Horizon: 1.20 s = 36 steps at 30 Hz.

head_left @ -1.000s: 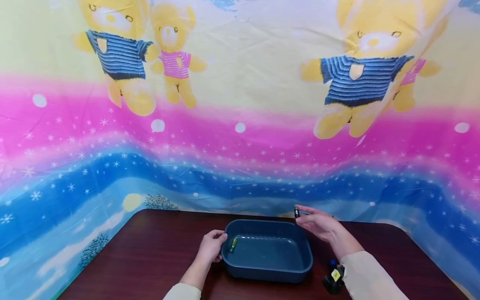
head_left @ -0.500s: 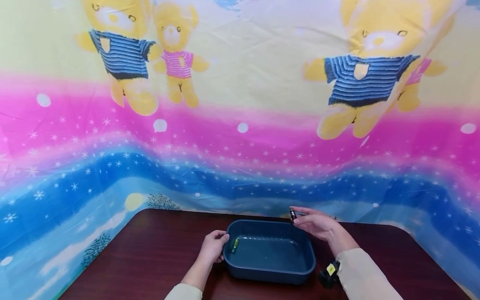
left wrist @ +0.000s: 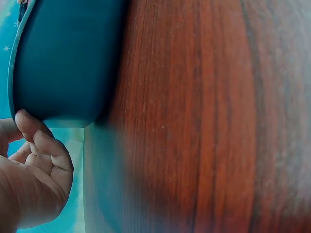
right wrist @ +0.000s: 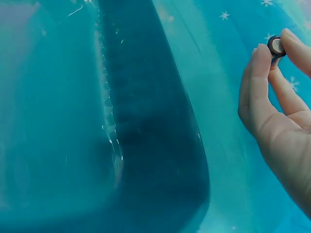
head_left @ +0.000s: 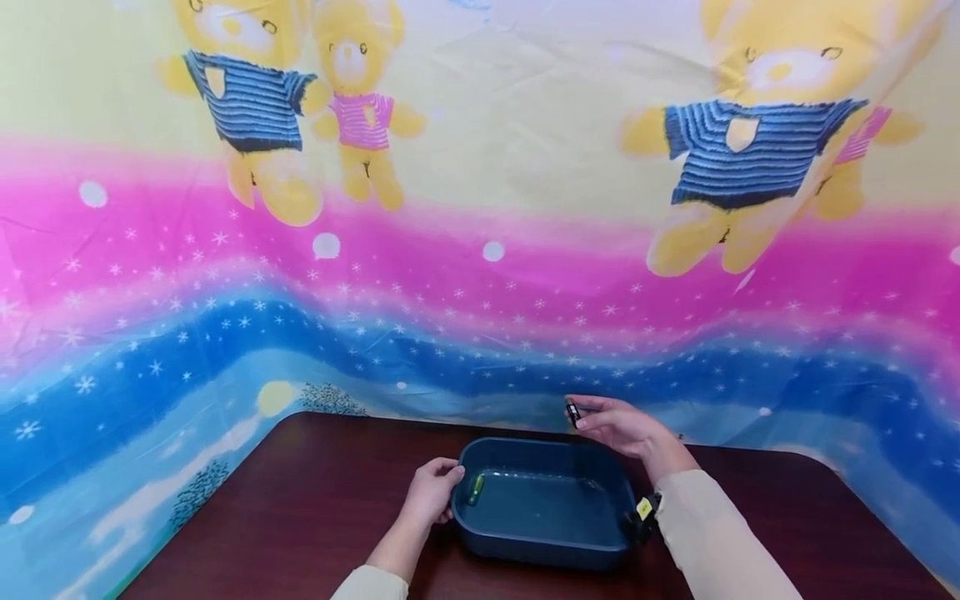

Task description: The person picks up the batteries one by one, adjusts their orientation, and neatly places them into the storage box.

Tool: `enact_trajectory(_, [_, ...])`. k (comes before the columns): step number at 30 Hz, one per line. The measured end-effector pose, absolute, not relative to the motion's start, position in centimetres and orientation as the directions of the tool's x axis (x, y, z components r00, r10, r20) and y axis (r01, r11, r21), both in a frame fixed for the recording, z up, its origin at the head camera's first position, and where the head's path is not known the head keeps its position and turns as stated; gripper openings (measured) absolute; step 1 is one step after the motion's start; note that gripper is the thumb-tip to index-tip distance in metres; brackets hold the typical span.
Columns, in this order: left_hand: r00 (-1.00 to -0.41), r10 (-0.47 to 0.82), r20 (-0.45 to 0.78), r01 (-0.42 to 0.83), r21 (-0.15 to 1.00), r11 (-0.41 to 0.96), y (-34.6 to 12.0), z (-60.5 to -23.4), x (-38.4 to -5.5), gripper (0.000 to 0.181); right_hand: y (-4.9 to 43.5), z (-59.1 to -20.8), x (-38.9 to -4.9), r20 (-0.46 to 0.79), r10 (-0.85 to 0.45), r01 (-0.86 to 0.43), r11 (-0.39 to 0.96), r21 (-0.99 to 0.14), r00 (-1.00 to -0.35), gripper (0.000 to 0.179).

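A dark blue-grey plastic basin (head_left: 547,546) stands on the table. Its left rim is pinched by my left hand (head_left: 429,493); the left wrist view shows the curled fingers (left wrist: 51,150) against the outer wall. Inside the basin, by the left wall, lies a green battery (head_left: 476,490). My right hand (head_left: 621,427) is raised above the basin's far right rim. Between thumb and fingertips it pinches a small black battery (head_left: 573,412), whose flat metal end (right wrist: 277,45) faces the camera in the right wrist view.
The dark red-brown wooden table (head_left: 330,500) has rounded far corners. Behind it hangs a cloth backdrop (head_left: 480,317) printed with bears and snowflakes. A black wrist camera (head_left: 641,518) with a yellow label sits at my right sleeve, over the basin's right edge.
My right hand has moved left and slightly up with the black battery, out over the basin's far side. My left hand stays on the rim; the head view has shifted a little.
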<state>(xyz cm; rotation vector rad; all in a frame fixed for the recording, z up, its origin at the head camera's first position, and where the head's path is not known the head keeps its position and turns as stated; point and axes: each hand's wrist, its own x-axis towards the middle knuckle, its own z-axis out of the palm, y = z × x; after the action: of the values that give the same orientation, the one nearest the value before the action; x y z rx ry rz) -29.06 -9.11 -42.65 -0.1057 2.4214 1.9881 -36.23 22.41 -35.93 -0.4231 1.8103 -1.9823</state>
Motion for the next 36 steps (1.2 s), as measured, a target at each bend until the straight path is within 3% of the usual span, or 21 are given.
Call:
enact_trajectory(20, [-0.997,-0.076,-0.026,-0.042,0.974,0.222,-8.9,-42.5,-29.0,0.028,20.0,-38.8,-37.7,0.016,-0.548,0.011,-0.046,-0.999,-0.836,0.068])
enact_trajectory(28, [-0.997,-0.076,-0.027,-0.042,0.979,0.2,-8.8,-42.5,-28.8,0.024,19.3,-39.8,-37.6,-0.008,-0.554,-0.023,0.049,-0.999,-0.832,0.066])
enact_trajectory(36, [-0.996,-0.084,-0.027,-0.045,0.975,0.218,-8.7,-42.7,-29.1,0.023,18.2,-39.8,-37.9,-0.033,-0.675,-0.025,0.076,-0.997,-0.737,0.062])
